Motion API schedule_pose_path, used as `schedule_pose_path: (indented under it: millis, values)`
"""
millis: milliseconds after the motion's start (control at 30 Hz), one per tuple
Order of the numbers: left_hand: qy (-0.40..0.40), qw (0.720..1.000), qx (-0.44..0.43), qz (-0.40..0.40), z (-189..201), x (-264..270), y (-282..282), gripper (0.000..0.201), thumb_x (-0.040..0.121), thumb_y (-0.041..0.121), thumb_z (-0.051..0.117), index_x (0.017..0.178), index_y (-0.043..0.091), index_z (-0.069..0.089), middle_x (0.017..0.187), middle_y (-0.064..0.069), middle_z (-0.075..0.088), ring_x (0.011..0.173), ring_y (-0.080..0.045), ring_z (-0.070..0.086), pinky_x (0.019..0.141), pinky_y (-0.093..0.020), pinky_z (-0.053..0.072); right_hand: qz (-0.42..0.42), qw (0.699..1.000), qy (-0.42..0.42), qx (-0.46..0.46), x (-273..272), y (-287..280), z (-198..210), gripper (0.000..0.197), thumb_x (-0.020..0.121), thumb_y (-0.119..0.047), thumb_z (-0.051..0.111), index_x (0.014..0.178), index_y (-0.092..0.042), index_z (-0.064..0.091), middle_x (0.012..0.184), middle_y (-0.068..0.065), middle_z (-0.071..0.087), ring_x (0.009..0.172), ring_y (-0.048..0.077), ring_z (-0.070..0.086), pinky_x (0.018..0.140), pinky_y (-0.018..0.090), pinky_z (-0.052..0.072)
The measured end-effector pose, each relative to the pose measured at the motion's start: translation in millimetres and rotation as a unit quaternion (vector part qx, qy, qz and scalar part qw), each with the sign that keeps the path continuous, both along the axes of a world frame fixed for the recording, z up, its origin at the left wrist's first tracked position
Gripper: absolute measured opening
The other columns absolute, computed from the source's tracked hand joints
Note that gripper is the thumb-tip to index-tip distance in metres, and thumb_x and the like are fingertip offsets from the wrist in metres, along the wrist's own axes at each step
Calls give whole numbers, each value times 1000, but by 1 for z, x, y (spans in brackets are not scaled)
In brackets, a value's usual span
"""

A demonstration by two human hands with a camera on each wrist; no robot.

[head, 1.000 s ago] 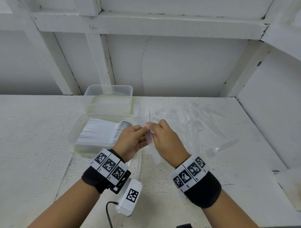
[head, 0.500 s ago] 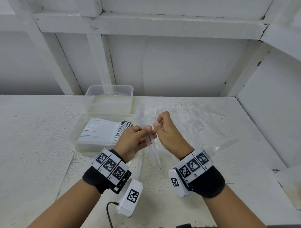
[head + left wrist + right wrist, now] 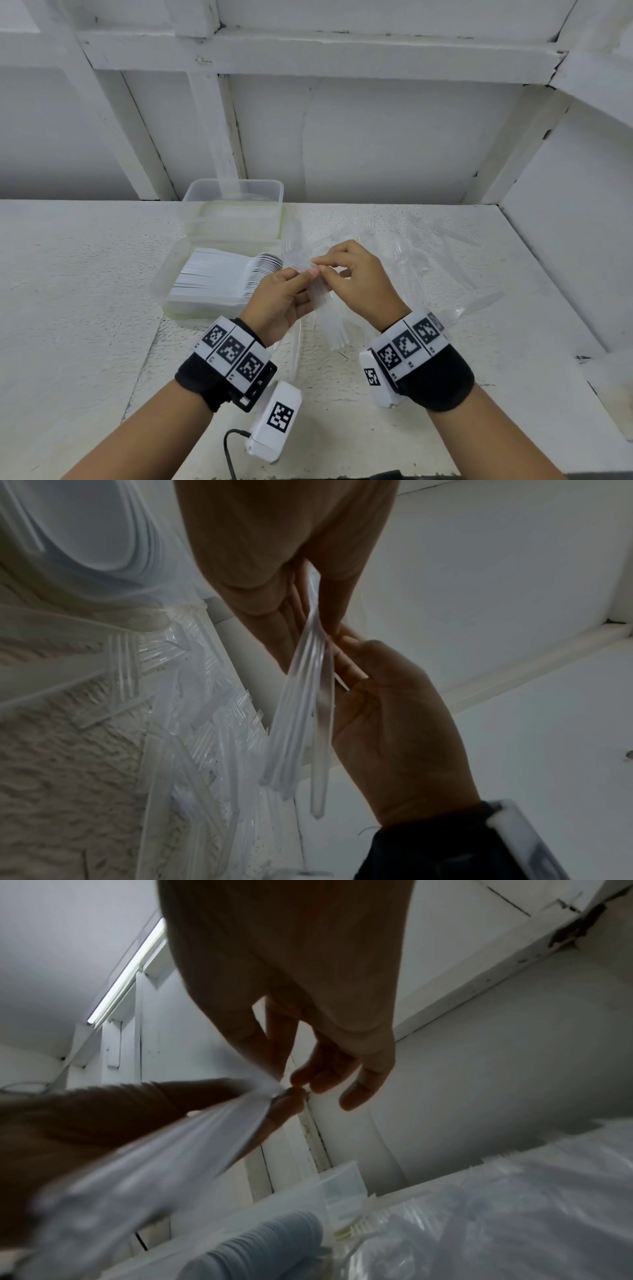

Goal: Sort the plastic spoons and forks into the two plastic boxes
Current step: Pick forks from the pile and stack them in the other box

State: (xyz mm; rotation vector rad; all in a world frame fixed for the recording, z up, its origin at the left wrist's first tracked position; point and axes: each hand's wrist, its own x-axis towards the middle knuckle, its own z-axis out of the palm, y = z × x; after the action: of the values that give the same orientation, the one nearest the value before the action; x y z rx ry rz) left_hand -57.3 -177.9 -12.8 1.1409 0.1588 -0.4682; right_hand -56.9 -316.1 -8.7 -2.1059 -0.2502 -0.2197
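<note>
Pinching clear forks (image 3: 323, 301), both hands (image 3: 279, 301) meet near box (image 3: 164, 284).

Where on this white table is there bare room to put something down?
The table is bare left of the near box filled with stacked spoons. It is crowded right of the boxes, where loose clear forks lie scattered behind both hands. The far box looks almost empty.
</note>
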Motion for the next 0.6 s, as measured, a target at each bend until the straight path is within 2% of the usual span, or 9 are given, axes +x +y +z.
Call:
schedule_pose_path:
  millis: [100,233,300,367,433,500,533,567,600]
  values:
    - [7,1000,-9,0,-1,2,1,14,92,12,53,81,5,59,73,-4,71,66,-11,69,65,-22,56,13,999,28,12,-2,4,-1,27,91,-6,52,112,-15,68,101,-7,47,100,5,47,79,-3,33]
    - [30,999,-26,-30,0,4,4,15,91,15,53,83,4,60,74,-4,70,66,-10,68,65,-21,56,16,995,76,60,-3,10,-3,34,92,-2,45,114,-16,66,106,-7,40,113,13,42,88,4,32]
    - [31,999,-27,-27,2,7,6,14,90,14,54,83,4,60,76,-5,70,66,-11,68,65,-21,56,20,995,80,64,-4,11,-2,34,93,-4,44,119,-17,63,110,-5,39,113,12,41,91,6,32]
    - [29,999,-23,-2,6,10,6,13,90,15,55,85,5,62,81,-6,71,67,-11,68,65,-21,56,25,996,68,49,-7,12,4,35,96,-13,45,129,-19,54,114,-4,38,108,7,43,92,6,33]
    - [40,997,-34,51,9,14,5,13,92,15,55,86,6,63,82,-4,71,67,-9,69,63,-21,56,18,998,47,-46,-12,15,8,42,97,-28,46,138,-21,41,121,-4,40,105,7,48,91,18,41]
    - [63,991,-59,102,13,16,4,13,92,18,55,84,10,63,77,0,70,65,-8,66,58,-21,55,2,976,11,-218,-13,21,8,51,95,-39,45,141,-19,33,125,1,46,107,16,52,84,30,46]
    - [74,987,-74,119,14,17,4,13,92,20,56,83,13,63,73,2,69,62,-8,63,56,-21,52,-13,954,-24,-297,-12,25,6,52,94,-40,46,140,-17,34,121,5,52,103,21,56,78,34,47]
    - [84,984,-87,129,14,17,3,13,91,22,56,82,15,62,68,4,68,59,-7,61,56,-21,51,-27,935,-67,-347,-10,28,5,51,93,-38,50,136,-13,40,110,8,58,93,24,60,68,36,48]
    - [90,982,-95,135,14,17,3,13,91,23,57,81,17,62,66,5,68,57,-6,59,61,-23,50,-38,921,-99,-374,-8,30,4,48,89,-35,58,129,-9,50,96,8,62,77,24,63,55,33,47]
